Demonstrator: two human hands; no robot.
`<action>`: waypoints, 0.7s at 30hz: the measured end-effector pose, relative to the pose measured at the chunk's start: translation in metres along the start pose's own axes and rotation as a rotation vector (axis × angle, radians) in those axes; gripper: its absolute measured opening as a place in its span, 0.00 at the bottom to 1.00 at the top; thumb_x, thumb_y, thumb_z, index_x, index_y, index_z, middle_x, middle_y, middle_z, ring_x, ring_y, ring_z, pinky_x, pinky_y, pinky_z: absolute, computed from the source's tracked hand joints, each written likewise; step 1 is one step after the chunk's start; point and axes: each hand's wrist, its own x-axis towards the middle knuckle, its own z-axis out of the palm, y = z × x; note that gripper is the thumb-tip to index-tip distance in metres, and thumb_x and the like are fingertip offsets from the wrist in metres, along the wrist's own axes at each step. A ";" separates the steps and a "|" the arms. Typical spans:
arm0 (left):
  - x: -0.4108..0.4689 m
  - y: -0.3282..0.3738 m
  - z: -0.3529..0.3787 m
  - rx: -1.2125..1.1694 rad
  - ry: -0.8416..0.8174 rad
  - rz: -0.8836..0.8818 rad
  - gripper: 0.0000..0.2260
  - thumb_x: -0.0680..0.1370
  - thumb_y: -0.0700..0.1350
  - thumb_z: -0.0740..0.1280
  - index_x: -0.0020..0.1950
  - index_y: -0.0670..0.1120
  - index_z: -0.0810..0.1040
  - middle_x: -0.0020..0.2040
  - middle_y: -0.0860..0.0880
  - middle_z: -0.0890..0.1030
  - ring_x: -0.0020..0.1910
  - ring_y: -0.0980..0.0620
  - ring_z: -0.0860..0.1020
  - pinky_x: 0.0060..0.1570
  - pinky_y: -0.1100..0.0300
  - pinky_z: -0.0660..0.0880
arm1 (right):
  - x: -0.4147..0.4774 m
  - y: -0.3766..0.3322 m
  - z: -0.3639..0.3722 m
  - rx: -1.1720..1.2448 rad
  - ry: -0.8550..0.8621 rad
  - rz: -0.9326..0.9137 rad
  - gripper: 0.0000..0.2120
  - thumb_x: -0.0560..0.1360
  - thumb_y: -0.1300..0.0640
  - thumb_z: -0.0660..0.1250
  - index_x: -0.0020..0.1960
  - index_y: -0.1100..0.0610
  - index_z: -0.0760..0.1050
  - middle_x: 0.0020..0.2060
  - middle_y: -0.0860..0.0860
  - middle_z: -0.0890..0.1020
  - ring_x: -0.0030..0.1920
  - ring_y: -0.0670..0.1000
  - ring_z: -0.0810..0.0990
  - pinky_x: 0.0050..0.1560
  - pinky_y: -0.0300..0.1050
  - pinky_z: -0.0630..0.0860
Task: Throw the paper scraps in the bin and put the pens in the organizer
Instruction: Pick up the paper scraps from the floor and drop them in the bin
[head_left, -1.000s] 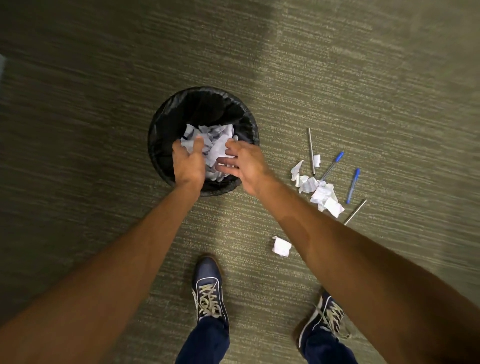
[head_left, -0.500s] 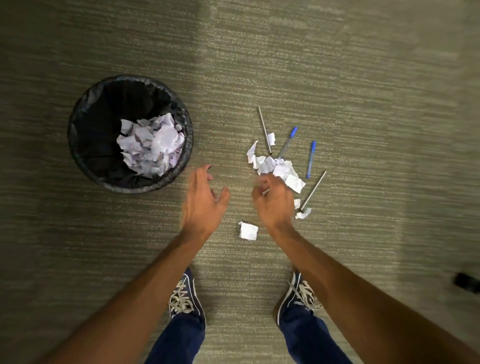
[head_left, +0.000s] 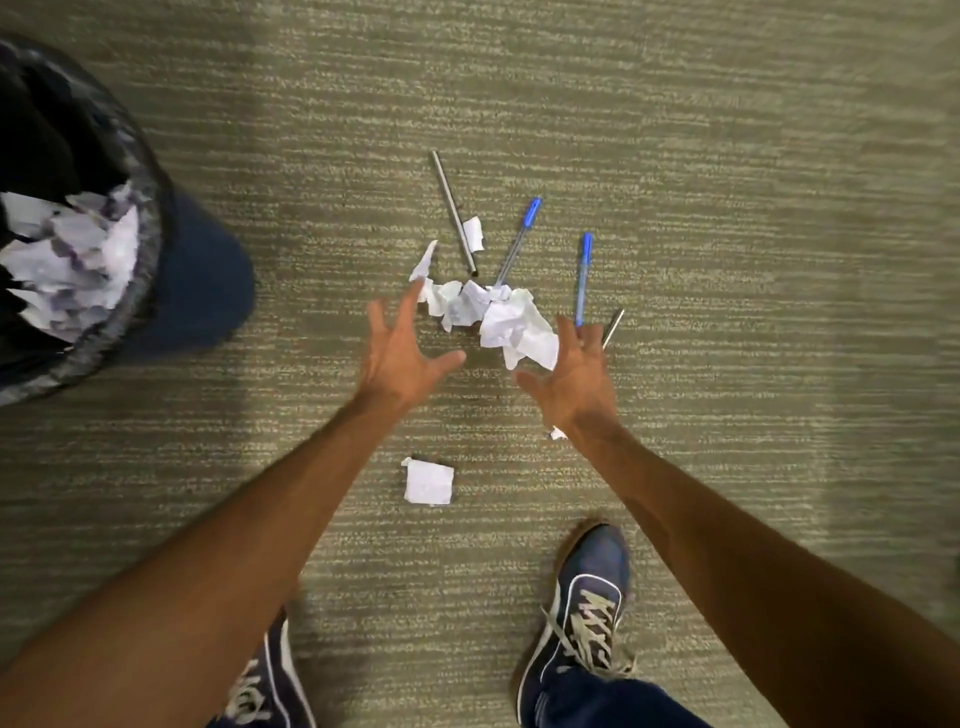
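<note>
Judging progress partial: round black bin (head_left: 140, 249) at nine o'clock holds scraps; white crumpled paper pile (head_left: 498, 319), blue-capped pens (head_left: 583, 278) remain on carpet. I see left hand (head_left: 400, 358), right hand (head_left: 576, 382) spread, empty.

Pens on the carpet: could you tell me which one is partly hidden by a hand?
The grey pen beside the right hand; only its tip shows.

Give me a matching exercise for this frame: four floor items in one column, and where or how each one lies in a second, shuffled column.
Things:
1. Black bin
2. Flat square white paper scrap
3. Heap of crumpled white paper
4. Plain grey pen without a cap

Places:
A. alone on the carpet between the forearms
B. just beyond the open fingertips of both hands
C. left edge, paper inside
D. farthest pen to the left, beside a small scrap

Pairs: 1-C, 2-A, 3-B, 4-D
</note>
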 end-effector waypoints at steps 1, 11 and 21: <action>0.014 0.000 0.007 0.022 0.021 0.007 0.48 0.71 0.50 0.79 0.82 0.59 0.52 0.82 0.40 0.47 0.78 0.36 0.63 0.75 0.41 0.65 | 0.009 0.004 0.006 -0.028 0.026 -0.011 0.43 0.69 0.42 0.77 0.75 0.51 0.57 0.71 0.58 0.63 0.68 0.60 0.72 0.60 0.59 0.79; 0.073 0.003 0.025 0.332 0.162 0.138 0.29 0.76 0.47 0.75 0.75 0.49 0.71 0.70 0.41 0.66 0.67 0.41 0.71 0.65 0.44 0.76 | 0.030 0.005 0.041 -0.188 0.152 -0.098 0.31 0.72 0.44 0.74 0.68 0.51 0.64 0.63 0.57 0.70 0.61 0.59 0.74 0.50 0.59 0.83; 0.044 0.001 0.021 0.135 0.229 0.050 0.11 0.76 0.35 0.73 0.59 0.40 0.83 0.65 0.37 0.77 0.49 0.50 0.77 0.38 0.79 0.72 | 0.008 -0.004 0.024 0.061 0.024 -0.004 0.14 0.81 0.60 0.64 0.66 0.58 0.75 0.61 0.55 0.80 0.45 0.52 0.85 0.40 0.43 0.84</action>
